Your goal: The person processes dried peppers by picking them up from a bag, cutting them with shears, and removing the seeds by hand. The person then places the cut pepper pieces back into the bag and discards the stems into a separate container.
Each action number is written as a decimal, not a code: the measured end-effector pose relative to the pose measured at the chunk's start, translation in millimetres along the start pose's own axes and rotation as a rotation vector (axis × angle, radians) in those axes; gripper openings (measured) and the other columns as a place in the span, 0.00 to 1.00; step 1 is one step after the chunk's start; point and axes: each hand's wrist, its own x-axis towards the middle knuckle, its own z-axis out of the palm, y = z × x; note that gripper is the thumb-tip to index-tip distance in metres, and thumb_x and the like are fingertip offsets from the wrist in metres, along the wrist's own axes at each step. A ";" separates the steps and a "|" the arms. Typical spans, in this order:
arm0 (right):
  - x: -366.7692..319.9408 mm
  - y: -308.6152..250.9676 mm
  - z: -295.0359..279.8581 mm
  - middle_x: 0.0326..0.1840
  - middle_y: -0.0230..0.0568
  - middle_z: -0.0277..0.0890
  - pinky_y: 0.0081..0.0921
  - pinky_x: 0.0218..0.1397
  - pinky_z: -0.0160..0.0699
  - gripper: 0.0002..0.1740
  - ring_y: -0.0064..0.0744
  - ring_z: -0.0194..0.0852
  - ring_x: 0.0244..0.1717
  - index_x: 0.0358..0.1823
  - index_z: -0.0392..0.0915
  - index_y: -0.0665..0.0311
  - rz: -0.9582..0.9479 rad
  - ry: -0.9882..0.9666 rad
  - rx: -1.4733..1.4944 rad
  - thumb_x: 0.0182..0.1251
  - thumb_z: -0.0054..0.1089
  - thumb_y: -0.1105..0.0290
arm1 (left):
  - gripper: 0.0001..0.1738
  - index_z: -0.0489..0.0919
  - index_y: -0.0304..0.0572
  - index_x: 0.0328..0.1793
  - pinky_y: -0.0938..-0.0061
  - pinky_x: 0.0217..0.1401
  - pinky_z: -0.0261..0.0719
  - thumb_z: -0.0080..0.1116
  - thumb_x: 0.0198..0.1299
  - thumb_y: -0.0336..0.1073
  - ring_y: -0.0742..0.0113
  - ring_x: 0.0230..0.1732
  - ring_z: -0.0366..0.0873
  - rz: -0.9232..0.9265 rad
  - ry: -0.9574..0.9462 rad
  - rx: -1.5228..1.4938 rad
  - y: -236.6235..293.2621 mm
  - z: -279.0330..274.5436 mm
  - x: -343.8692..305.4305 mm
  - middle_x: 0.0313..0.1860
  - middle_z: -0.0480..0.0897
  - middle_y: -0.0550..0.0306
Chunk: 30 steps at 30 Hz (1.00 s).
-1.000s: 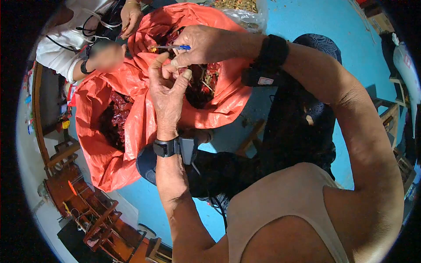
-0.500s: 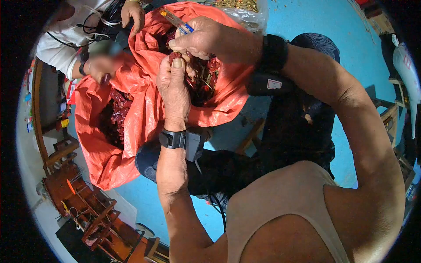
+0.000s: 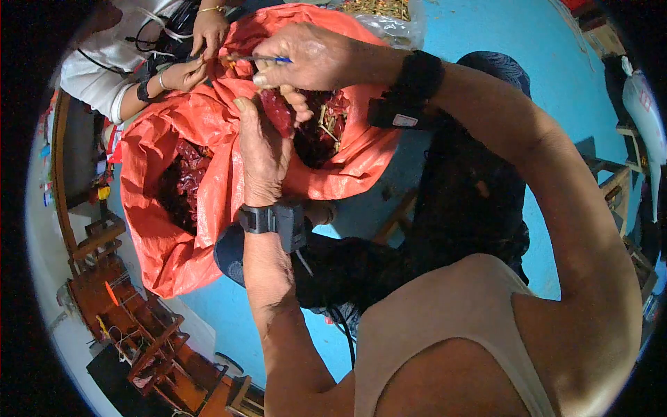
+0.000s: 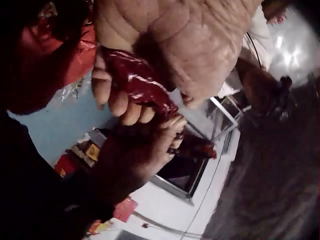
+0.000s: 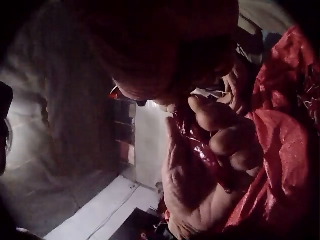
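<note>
A dried red chili pepper (image 3: 276,111) lies across the palm of my left hand (image 3: 262,153), with the fingers curled round it. In the left wrist view the glossy, wrinkled chili (image 4: 137,82) points its narrow end at my right fingertips, which pinch there. My right hand (image 3: 306,55) also grips a slim tool (image 3: 278,60) with a blue part by the fingers; its exact kind is unclear. Both hands are close together above an orange-red woven sack (image 3: 333,186) of dried chilies and stems. From the right wrist, the chili (image 5: 205,155) shows between left fingers and palm.
A second woven sack (image 3: 139,181) with dried chilies stands to the left. Another person's hands (image 3: 184,75) meet over the sacks' far edge. Beyond, a clear plastic bag (image 3: 396,28) holds stem-like bits on the blue floor (image 3: 479,31). Wooden furniture (image 3: 139,333) lines the lower left.
The left hand has turned, bringing a whole chili into view in its palm. In the right hand, the tool has swung from slanting to nearly level. The other person's hands have come together.
</note>
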 end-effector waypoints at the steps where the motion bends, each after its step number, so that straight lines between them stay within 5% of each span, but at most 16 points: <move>1: -5.8 -0.9 3.5 0.16 0.40 0.70 0.27 0.25 0.68 0.15 0.27 0.70 0.19 0.24 0.67 0.67 -0.039 0.009 -0.060 0.60 0.51 0.63 | 0.25 0.69 0.42 0.44 0.77 0.34 0.69 0.36 0.61 0.57 0.69 0.29 0.69 -0.076 -0.116 0.012 0.3 -7.2 0.2 0.29 0.72 0.59; 2: -6.2 2.9 5.1 0.16 0.40 0.70 0.27 0.25 0.68 0.15 0.27 0.70 0.19 0.24 0.67 0.67 -0.039 0.002 -0.062 0.60 0.51 0.63 | 0.25 0.69 0.42 0.44 0.77 0.34 0.69 0.36 0.61 0.57 0.69 0.29 0.69 -0.072 -0.112 0.008 -1.4 -17.0 1.6 0.29 0.72 0.59; 4: -5.3 9.0 7.8 0.15 0.42 0.67 0.27 0.23 0.66 0.15 0.29 0.68 0.17 0.24 0.67 0.68 -0.552 0.201 -0.526 0.60 0.51 0.63 | 0.24 0.68 0.42 0.44 0.78 0.28 0.65 0.36 0.62 0.56 0.72 0.23 0.62 -0.296 -0.467 -0.207 -2.8 -28.5 3.9 0.22 0.66 0.62; 5: -7.7 9.0 9.1 0.16 0.45 0.65 0.26 0.23 0.63 0.15 0.31 0.65 0.17 0.25 0.67 0.69 -0.536 0.222 -0.547 0.59 0.51 0.63 | 0.22 0.68 0.43 0.43 0.82 0.22 0.58 0.37 0.62 0.54 0.75 0.19 0.55 -0.334 -0.410 -0.264 -4.2 -26.4 0.7 0.18 0.59 0.65; 10: -12.7 8.3 12.8 0.15 0.40 0.65 0.23 0.23 0.63 0.13 0.25 0.64 0.17 0.24 0.70 0.67 -0.443 0.319 -0.356 0.58 0.53 0.63 | 0.16 0.67 0.45 0.36 0.86 0.19 0.53 0.41 0.63 0.49 0.78 0.18 0.53 -0.334 -0.464 -0.481 -11.4 -14.4 1.4 0.16 0.56 0.69; 12: -10.7 13.1 13.0 0.14 0.37 0.66 0.22 0.23 0.63 0.13 0.22 0.64 0.17 0.24 0.70 0.66 -0.364 0.391 -0.298 0.58 0.53 0.64 | 0.18 0.68 0.43 0.28 0.84 0.19 0.53 0.44 0.61 0.50 0.78 0.16 0.52 -0.076 -0.379 -0.282 -9.9 -3.5 4.4 0.15 0.58 0.66; 14: -6.5 13.0 12.4 0.14 0.31 0.66 0.19 0.22 0.62 0.13 0.16 0.63 0.18 0.22 0.71 0.66 -0.228 0.413 -0.087 0.58 0.53 0.65 | 0.17 0.71 0.39 0.29 0.83 0.20 0.57 0.46 0.61 0.46 0.76 0.16 0.58 -0.004 -0.342 -0.173 -11.0 -7.6 10.3 0.15 0.64 0.65; 15: -8.5 13.3 13.9 0.13 0.40 0.68 0.27 0.16 0.62 0.11 0.27 0.67 0.14 0.19 0.71 0.65 -0.174 0.427 0.035 0.49 0.57 0.65 | 0.15 0.73 0.38 0.30 0.81 0.20 0.60 0.48 0.61 0.43 0.74 0.17 0.62 0.244 -0.160 0.347 -10.7 -9.7 10.7 0.17 0.67 0.64; 16: -6.0 16.7 13.7 0.13 0.40 0.68 0.27 0.16 0.62 0.11 0.27 0.67 0.14 0.19 0.71 0.65 -0.173 0.426 0.034 0.49 0.57 0.65 | 0.14 0.74 0.36 0.32 0.79 0.21 0.63 0.49 0.60 0.40 0.73 0.18 0.66 0.485 0.040 0.863 -9.3 -10.7 10.9 0.18 0.71 0.62; 18: 3.6 29.9 14.1 0.13 0.27 0.66 0.16 0.21 0.61 0.13 0.13 0.62 0.18 0.19 0.71 0.66 -0.377 0.475 -0.358 0.57 0.54 0.66 | 0.10 0.75 0.34 0.32 0.75 0.23 0.68 0.52 0.58 0.36 0.67 0.20 0.72 0.583 0.092 0.979 -11.8 -16.8 15.2 0.20 0.75 0.57; 20: 8.5 35.6 13.9 0.18 0.31 0.69 0.19 0.22 0.62 0.13 0.17 0.64 0.19 0.17 0.71 0.66 -0.311 0.443 -0.348 0.56 0.54 0.66 | 0.08 0.75 0.34 0.31 0.72 0.23 0.69 0.54 0.56 0.34 0.60 0.20 0.73 0.861 0.143 1.216 -11.5 -17.7 17.9 0.20 0.74 0.51; 22: 13.2 36.8 16.1 0.23 0.35 0.72 0.22 0.23 0.64 0.14 0.21 0.65 0.20 0.16 0.71 0.66 -0.243 0.415 -0.339 0.55 0.55 0.66 | 0.08 0.75 0.34 0.31 0.71 0.23 0.69 0.54 0.55 0.33 0.58 0.20 0.73 0.874 0.155 1.253 -10.1 -17.0 17.2 0.20 0.74 0.49; 24: 17.5 33.3 22.7 0.12 0.43 0.64 0.33 0.20 0.65 0.12 0.37 0.65 0.14 0.16 0.70 0.65 -0.098 0.597 -0.203 0.47 0.55 0.64 | 0.07 0.75 0.34 0.30 0.71 0.23 0.69 0.55 0.54 0.32 0.56 0.20 0.73 0.888 0.168 1.291 -9.0 -17.8 18.4 0.21 0.74 0.47; 26: 11.2 26.9 19.0 0.13 0.45 0.63 0.37 0.22 0.65 0.13 0.42 0.66 0.15 0.17 0.70 0.66 -0.230 0.617 -0.297 0.47 0.53 0.63 | 0.10 0.76 0.33 0.34 0.78 0.23 0.69 0.50 0.59 0.34 0.72 0.19 0.70 0.970 0.161 1.353 -10.1 -22.3 21.0 0.18 0.73 0.56; 28: 9.9 20.3 18.9 0.15 0.47 0.66 0.38 0.23 0.66 0.12 0.44 0.68 0.17 0.17 0.71 0.66 -0.403 0.669 -0.560 0.49 0.51 0.63 | 0.10 0.76 0.34 0.34 0.78 0.22 0.68 0.50 0.59 0.35 0.71 0.19 0.70 0.979 0.159 1.352 -11.4 -24.1 23.2 0.18 0.73 0.56; 30: 3.2 11.2 20.0 0.16 0.48 0.67 0.39 0.23 0.66 0.12 0.46 0.69 0.18 0.17 0.71 0.66 -0.335 0.647 -0.650 0.48 0.51 0.64 | 0.10 0.76 0.35 0.34 0.77 0.22 0.68 0.50 0.59 0.35 0.71 0.18 0.70 0.973 0.177 1.389 -11.5 -24.2 24.2 0.17 0.72 0.56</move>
